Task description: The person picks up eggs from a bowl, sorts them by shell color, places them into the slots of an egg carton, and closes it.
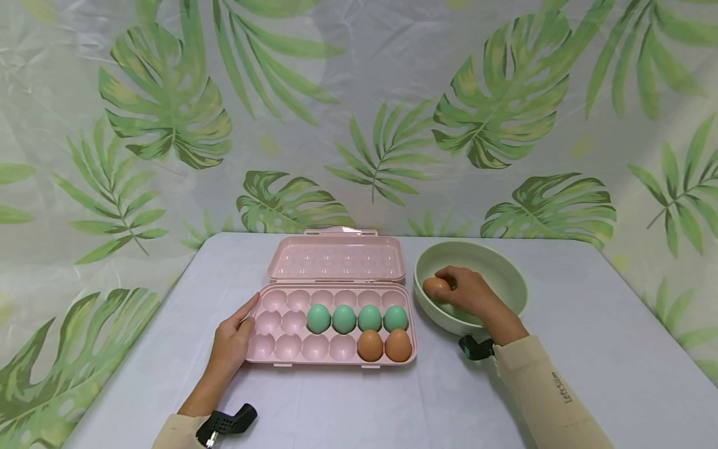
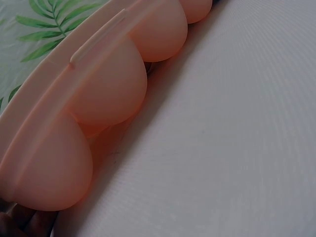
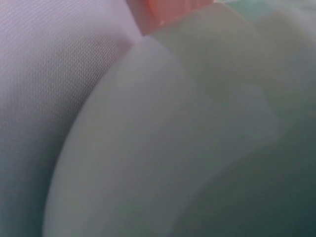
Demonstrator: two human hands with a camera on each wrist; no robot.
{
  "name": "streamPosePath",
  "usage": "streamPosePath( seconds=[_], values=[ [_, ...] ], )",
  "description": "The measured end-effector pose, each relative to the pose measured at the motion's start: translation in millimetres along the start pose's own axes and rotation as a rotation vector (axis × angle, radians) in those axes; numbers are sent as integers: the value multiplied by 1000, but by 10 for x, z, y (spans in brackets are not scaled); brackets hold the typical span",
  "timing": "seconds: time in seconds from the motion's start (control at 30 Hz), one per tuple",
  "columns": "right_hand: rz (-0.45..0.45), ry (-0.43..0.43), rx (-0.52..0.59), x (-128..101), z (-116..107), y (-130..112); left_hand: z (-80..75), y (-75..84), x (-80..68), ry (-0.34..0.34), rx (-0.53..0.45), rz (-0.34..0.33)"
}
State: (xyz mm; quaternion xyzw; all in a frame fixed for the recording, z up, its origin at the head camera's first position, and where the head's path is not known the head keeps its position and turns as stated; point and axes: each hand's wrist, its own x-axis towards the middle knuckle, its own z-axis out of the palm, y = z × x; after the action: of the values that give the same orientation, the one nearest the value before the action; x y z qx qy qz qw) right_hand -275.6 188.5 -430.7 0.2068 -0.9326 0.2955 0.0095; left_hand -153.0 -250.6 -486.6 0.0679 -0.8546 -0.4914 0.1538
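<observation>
Right hand [image 1: 470,293] pinches a brown egg [image 1: 435,287] in the bowl [image 1: 507,274]; loose fingers could drop it. Left hand [image 1: 231,340], fingers straight, steadies the carton [image 1: 291,349].

Left hand [image 1: 231,345]: palm down and low, fingers straight, pointing forward and to the right.
Left wrist: strapped with a black camera mount, cream sleeve behind it.
Right hand [image 1: 470,292]: reaching forward and left, fingers curled downward at the tips.
Right forearm: cream sleeve, angled inward, black mount at the wrist.
</observation>
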Motion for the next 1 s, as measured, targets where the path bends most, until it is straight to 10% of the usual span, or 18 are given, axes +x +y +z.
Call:
streamPosePath(
  seconds=[1.0],
  values=[
    [-76, -2, -25, -10, 15, -3, -2, 30, -10, 0, -11, -16]
  ],
)
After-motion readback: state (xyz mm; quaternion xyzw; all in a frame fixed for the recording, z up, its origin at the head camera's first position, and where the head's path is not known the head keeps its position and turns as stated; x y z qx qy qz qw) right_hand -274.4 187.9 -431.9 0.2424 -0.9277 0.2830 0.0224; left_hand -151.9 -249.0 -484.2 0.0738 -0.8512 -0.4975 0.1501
